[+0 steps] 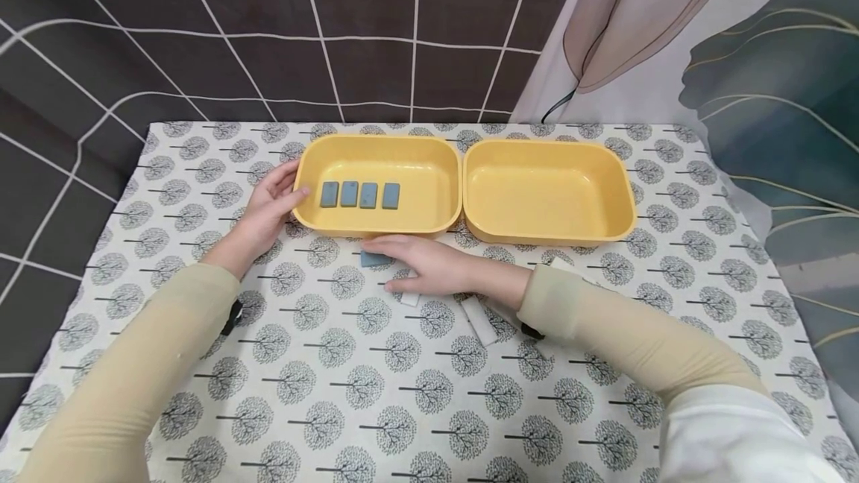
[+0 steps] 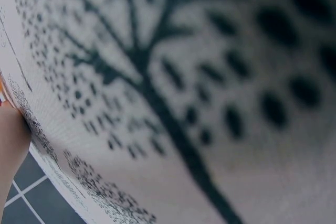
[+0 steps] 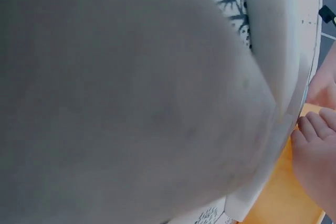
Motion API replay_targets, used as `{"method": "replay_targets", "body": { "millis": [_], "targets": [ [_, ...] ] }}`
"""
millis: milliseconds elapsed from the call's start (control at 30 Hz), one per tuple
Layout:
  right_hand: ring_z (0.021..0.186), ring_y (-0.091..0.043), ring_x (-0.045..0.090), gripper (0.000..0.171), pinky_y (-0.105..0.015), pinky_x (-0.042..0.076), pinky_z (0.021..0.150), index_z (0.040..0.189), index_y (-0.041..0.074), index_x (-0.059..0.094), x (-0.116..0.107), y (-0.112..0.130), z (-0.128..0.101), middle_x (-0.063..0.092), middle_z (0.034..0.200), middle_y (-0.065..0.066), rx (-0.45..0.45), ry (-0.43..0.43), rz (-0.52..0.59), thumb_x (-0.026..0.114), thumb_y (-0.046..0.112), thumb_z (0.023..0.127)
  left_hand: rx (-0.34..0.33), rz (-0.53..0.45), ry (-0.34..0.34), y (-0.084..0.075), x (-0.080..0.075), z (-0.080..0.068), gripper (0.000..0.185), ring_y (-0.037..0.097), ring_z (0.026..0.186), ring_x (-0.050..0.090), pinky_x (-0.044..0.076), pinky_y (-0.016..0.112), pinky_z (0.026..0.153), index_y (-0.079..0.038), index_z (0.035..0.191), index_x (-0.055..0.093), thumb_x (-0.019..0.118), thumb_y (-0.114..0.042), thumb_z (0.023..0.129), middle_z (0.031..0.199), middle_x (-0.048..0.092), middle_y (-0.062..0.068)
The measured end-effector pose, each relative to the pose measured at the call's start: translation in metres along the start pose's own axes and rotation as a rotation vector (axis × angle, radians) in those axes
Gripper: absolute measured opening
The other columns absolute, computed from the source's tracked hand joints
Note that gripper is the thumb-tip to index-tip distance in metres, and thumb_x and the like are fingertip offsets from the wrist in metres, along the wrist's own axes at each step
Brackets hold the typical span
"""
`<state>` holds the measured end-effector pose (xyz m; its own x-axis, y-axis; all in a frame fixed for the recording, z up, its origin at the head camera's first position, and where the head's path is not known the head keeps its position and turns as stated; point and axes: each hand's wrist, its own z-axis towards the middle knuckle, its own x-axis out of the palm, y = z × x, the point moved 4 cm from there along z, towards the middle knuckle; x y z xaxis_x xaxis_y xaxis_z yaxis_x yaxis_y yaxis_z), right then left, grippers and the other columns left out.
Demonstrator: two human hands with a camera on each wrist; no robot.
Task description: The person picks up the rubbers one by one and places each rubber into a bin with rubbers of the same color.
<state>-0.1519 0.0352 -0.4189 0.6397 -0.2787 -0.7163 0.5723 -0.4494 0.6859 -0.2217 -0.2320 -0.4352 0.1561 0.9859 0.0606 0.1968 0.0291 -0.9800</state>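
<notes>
My left hand (image 1: 266,209) grips the left end of a yellow bin (image 1: 379,229), its thumb over the rim and its fingers along the outside wall. Inside that bin several blue-grey rectangular blocks (image 1: 368,195) lie in a row on the floor. In front of it, my right hand (image 1: 429,265) reaches over another blue-grey block (image 1: 376,259) on the cloth. The fingers are extended across this block's top edge, with the thumb apart from it. Beneath the right hand, a white block (image 1: 411,298) is partly covered. In the left wrist view, mostly blurred cloth shows.
A second yellow bin (image 1: 550,233) stands right beside the first, with a bare floor. Near my right forearm lie a white block (image 1: 479,321) and another partly hidden white piece (image 1: 565,267). Tree-patterned cloth (image 1: 376,364) covers the table; a dark tiled-pattern curtain (image 1: 362,73) hangs behind.
</notes>
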Motion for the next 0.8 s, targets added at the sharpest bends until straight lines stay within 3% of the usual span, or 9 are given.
{"method": "replay_targets", "body": {
  "millis": [300, 600, 800],
  "targets": [
    [0.163, -0.026, 0.029, 0.075, -0.039, 0.020, 0.138, 0.166, 0.007, 0.032, 0.008, -0.007, 0.002, 0.030, 0.175, -0.010, 0.000, 0.015, -0.022, 0.069, 0.024, 0.103, -0.002, -0.012, 0.003, 0.001, 0.000, 0.001, 0.069, 0.033, 0.164, 0.026, 0.038, 0.027, 0.128, -0.004, 0.166, 0.026, 0.055, 0.003, 0.104, 0.176, 0.021, 0.019],
    [0.156, -0.027, 0.043, 0.058, -0.039, 0.029, 0.135, 0.156, 0.006, 0.050, 0.009, -0.004, 0.001, 0.051, 0.164, -0.011, -0.007, -0.099, -0.041, 0.068, 0.011, 0.102, -0.015, 0.006, -0.002, 0.000, 0.001, 0.000, 0.070, 0.033, 0.164, 0.025, 0.037, 0.028, 0.129, -0.004, 0.167, 0.025, 0.055, 0.001, 0.104, 0.177, 0.020, 0.018],
    [0.150, -0.026, 0.052, 0.051, -0.038, 0.035, 0.132, 0.149, 0.007, 0.060, 0.012, -0.005, 0.001, 0.059, 0.156, -0.010, 0.007, -0.158, -0.068, 0.073, 0.012, 0.099, -0.019, 0.015, -0.006, -0.001, 0.002, -0.001, 0.069, 0.033, 0.164, 0.025, 0.035, 0.029, 0.130, -0.003, 0.167, 0.024, 0.055, 0.000, 0.105, 0.177, 0.020, 0.017]
  ]
}}
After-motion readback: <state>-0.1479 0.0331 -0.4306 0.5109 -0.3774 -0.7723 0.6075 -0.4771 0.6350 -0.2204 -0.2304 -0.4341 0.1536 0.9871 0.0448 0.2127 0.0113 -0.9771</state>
